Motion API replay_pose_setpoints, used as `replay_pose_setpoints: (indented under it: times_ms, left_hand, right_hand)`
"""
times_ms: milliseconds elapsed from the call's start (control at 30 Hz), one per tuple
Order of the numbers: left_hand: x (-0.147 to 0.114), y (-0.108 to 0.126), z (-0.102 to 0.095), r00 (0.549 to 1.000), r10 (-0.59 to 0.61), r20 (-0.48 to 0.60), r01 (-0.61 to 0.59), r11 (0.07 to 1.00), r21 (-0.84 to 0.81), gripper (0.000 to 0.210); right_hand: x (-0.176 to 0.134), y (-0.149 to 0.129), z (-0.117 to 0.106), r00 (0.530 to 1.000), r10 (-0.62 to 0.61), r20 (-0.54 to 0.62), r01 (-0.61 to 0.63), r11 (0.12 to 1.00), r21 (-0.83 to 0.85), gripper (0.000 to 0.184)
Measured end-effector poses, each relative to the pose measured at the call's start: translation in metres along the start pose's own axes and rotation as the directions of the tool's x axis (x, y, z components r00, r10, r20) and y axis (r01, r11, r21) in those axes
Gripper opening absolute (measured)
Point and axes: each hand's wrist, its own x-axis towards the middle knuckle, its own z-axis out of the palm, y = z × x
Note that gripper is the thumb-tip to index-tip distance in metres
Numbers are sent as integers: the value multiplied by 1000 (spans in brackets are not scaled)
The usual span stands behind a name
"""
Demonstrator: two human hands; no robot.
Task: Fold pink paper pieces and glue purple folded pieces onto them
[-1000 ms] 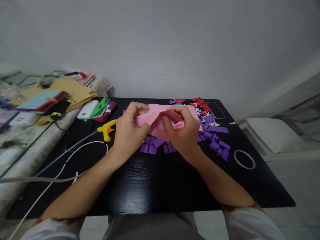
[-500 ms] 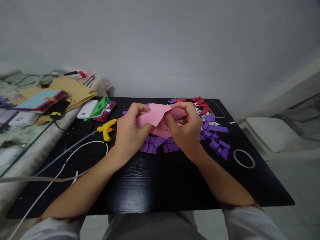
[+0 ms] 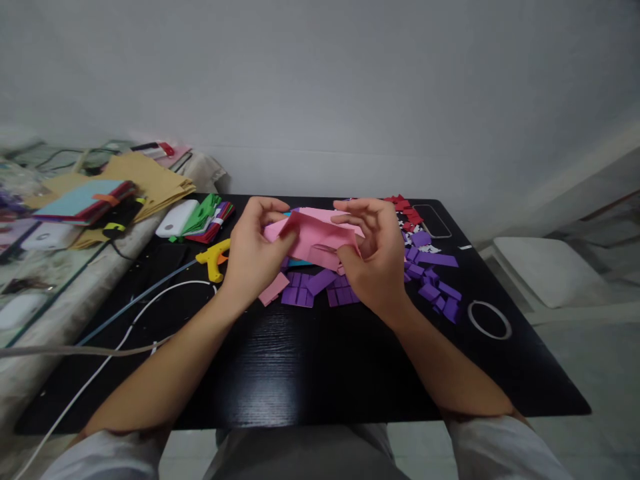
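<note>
Between my two hands is a folded sheet of pink paper (image 3: 320, 233), held above the middle of the black table. My left hand (image 3: 260, 243) grips its left end, the thumb on the near face. At the right end, my right hand (image 3: 373, 250) pinches the lower corner with the thumb, its other fingers curved behind. Below the paper lie purple folded pieces (image 3: 299, 290), set side by side, and a small pink piece (image 3: 273, 289). A bit of blue shows behind and under the pink sheet; most of it is hidden.
A yellow glue gun (image 3: 214, 259) with a white cord lies left of my left hand. Purple pieces (image 3: 440, 293) and red scraps (image 3: 407, 210) are heaped on the right, near a clear ring (image 3: 490, 320). Green and red paper bundles (image 3: 205, 219) lie at the back left.
The pink paper has turned and opened out, its crossed flap no longer standing up between my hands. My right thumb has moved lower. A small pink piece now shows on the table at left.
</note>
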Motion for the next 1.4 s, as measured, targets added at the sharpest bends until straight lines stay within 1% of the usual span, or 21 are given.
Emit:
replay_pose_setpoints:
  times_ms: [67, 133, 200, 267, 400, 467, 567, 633, 733, 833, 967, 1100, 1133, 1167, 1200, 1233, 1267, 1300, 1333, 1367, 1400]
  left_hand:
    - [3, -1, 0, 996, -86, 3, 86, 993, -85, 28]
    - [4, -1, 0, 991, -132, 0, 131, 981, -142, 28]
    - [4, -1, 0, 992, -129, -11, 126, 978, -166, 26]
    - [4, 0, 0, 994, -110, -22, 105, 981, -162, 25]
    - [2, 3, 0, 995, -92, -42, 87, 990, -114, 24]
    - [2, 4, 1, 995, -87, -41, 82, 990, -118, 25]
    - [1, 5, 1, 997, -73, -36, 67, 987, -147, 28]
    - [1, 4, 1, 997, -65, -35, 58, 986, -155, 29]
    - [2, 2, 0, 997, -66, -32, 60, 985, -161, 30]
    - [4, -1, 0, 992, -120, -34, 110, 969, -220, 31]
    - [4, 2, 7, 974, -225, 26, 214, 879, -427, 32]
    - [-2, 8, 16, 953, -243, 178, 302, 778, -552, 32]
    - [-4, 8, 18, 948, -243, 206, 318, 763, -562, 31]
    - [-6, 8, 19, 945, -243, 218, 325, 756, -567, 29]
    - [-7, 8, 19, 946, -242, 216, 323, 757, -568, 27]
    - [-8, 6, 19, 949, -238, 206, 314, 762, -566, 25]
    - [-9, 5, 19, 954, -230, 192, 299, 772, -562, 23]
    - [-10, 4, 18, 958, -220, 182, 285, 783, -554, 22]
    - [-10, 3, 17, 962, -209, 174, 271, 795, -542, 21]
    - [-10, 2, 16, 966, -198, 168, 258, 810, -527, 21]
    - [-10, 2, 14, 969, -189, 161, 245, 826, -507, 22]
  right_hand:
    - [0, -1, -1, 1000, 8, 10, -8, 1000, -5, 46]
    - [1, -2, -3, 1000, 20, 12, -19, 999, -26, 45]
    - [2, -2, -3, 999, 39, 8, -39, 999, -37, 42]
    - [4, -2, -3, 995, 93, 28, -93, 996, -6, 38]
    - [6, -2, -2, 964, 225, 140, -235, 970, 64, 20]
    - [6, 0, -1, 967, 221, 127, -227, 973, 30, 19]
    - [5, 3, -2, 982, 166, 86, -160, 984, -72, 32]
    - [6, 6, -2, 979, 175, 104, -168, 983, -77, 33]
    - [9, 10, -4, 940, 280, 197, -293, 955, 39, 29]
    - [11, 13, -6, 901, 343, 266, -386, 914, 127, 30]
    - [13, 13, -7, 896, 366, 253, -416, 890, 186, 37]
    - [10, 12, -5, 889, 369, 272, -429, 879, 209, 49]
    - [8, 12, -4, 899, 355, 257, -407, 894, 189, 50]
    - [7, 12, -3, 923, 323, 211, -358, 920, 159, 51]
    - [5, 12, -2, 955, 264, 138, -280, 953, 113, 52]
    - [3, 11, -2, 984, 171, 51, -173, 984, 45, 52]
    - [1, 10, -1, 998, 54, -25, -55, 997, -47, 51]
    - [0, 9, -2, 996, -68, -63, 57, 987, -153, 48]
    - [-1, 7, -2, 984, -168, -57, 148, 955, -256, 43]
    - [-2, 5, -3, 972, -234, -23, 212, 915, -344, 37]
    - [-2, 3, -4, 963, -268, 23, 254, 876, -410, 32]
